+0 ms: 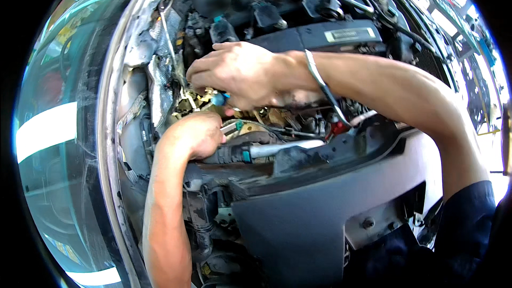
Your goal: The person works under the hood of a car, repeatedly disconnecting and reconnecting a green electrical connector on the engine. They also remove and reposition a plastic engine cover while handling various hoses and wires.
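My left hand point(198, 132) reaches down into the engine bay, its fingers curled and mostly hidden beneath it. Beside it is a short silver piece with a green end point(234, 127); whether the hand grips it cannot be made out. Bent over above it, my right hand point(234, 72) comes in from the right with its fingers closed and pointing down. A small blue part point(218, 99) shows under its palm, partly covered, its kind unclear. Both hands are close together over the gap behind a black hose point(234, 153) with a teal clip.
The engine cover point(314, 37) with a pale label lies beyond my right forearm. A long metal rod or wrench point(169, 34) leans by the silver heat shield point(160, 90). The windshield point(58, 138) is at left, a grey plastic panel point(304, 208) in front.
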The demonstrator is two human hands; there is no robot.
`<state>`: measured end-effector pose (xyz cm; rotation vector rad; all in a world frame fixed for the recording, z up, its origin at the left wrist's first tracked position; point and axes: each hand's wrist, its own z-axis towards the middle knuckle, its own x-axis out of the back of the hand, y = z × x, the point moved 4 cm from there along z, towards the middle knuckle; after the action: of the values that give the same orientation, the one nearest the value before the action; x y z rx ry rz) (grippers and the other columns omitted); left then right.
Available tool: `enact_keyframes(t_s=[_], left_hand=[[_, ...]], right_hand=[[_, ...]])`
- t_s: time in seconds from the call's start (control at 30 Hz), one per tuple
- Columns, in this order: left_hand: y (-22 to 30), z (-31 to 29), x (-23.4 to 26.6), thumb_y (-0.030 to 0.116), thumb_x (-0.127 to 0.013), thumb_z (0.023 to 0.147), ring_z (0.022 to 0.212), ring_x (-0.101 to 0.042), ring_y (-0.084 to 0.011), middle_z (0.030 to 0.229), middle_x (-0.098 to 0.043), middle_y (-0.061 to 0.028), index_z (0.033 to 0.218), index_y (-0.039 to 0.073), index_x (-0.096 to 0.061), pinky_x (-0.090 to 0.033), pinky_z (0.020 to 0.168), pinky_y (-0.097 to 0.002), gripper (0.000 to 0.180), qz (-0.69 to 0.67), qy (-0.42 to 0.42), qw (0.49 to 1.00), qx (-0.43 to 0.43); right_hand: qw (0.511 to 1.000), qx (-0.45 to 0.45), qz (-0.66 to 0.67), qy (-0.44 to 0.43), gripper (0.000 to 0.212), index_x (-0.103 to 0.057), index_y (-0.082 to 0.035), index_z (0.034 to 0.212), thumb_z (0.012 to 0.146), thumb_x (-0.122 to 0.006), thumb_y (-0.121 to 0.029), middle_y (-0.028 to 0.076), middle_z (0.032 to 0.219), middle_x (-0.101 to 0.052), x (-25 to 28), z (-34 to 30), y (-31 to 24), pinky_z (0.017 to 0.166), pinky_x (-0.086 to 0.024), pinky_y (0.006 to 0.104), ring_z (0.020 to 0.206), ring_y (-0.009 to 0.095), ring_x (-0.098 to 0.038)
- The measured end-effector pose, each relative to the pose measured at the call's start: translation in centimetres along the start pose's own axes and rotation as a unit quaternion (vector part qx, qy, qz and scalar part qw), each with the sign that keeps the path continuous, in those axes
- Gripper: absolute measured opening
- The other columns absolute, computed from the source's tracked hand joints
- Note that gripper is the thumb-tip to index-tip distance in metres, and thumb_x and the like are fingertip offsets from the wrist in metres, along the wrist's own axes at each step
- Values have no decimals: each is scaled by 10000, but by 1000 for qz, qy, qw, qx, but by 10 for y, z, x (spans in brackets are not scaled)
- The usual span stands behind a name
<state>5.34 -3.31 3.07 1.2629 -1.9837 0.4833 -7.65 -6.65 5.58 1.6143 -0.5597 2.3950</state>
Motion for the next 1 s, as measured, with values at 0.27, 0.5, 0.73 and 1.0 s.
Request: enact_keyframes(t_s=[0.27, 0.5, 0.73, 1.0], left_hand=[[-19, -15, -6, 213, -640, 904, 933, -663, -383, 953, -675, -258, 1074, 26, -672, -501, 809, -433, 254, -79, 36, 996, 16], [2, -86, 32, 123, -595, 926, 953, -654, -396, 946, -692, -225, 1121, -10, -577, -496, 825, -456, 236, -224, 186, 951, -103], [13, -106, -2, 234, -523, 990, 817, -661, -319, 857, -717, -88, 1019, 56, -569, -461, 774, -405, 187, -262, 397, 878, -48], [20, -107, -3, 176, -536, 966, 808, -654, -317, 835, -711, -78, 1012, 59, -555, -444, 770, -406, 127, -215, 435, 874, -45]], right_hand=[[991, 49, -90, 86, 285, -729, -133, 886, 688, -767, -335, 49, 966, -643, 0, 1, -17, 913, -449, 410, 1013, 248, -600], [998, -48, 14, -30, 288, -640, -120, 909, 847, -655, -401, 92, 802, -679, -26, -8, -3, 638, -524, 465, 749, 357, -673], [997, -6, 39, 64, 199, -600, -151, 949, 858, -649, -321, 71, 775, -659, -19, -8, -6, 571, -509, 463, 672, 342, -648], [993, -29, 112, 14, 273, -549, -112, 909, 792, -726, -283, 111, 821, -662, -22, -8, -6, 691, -515, 501, 818, 391, -649]])
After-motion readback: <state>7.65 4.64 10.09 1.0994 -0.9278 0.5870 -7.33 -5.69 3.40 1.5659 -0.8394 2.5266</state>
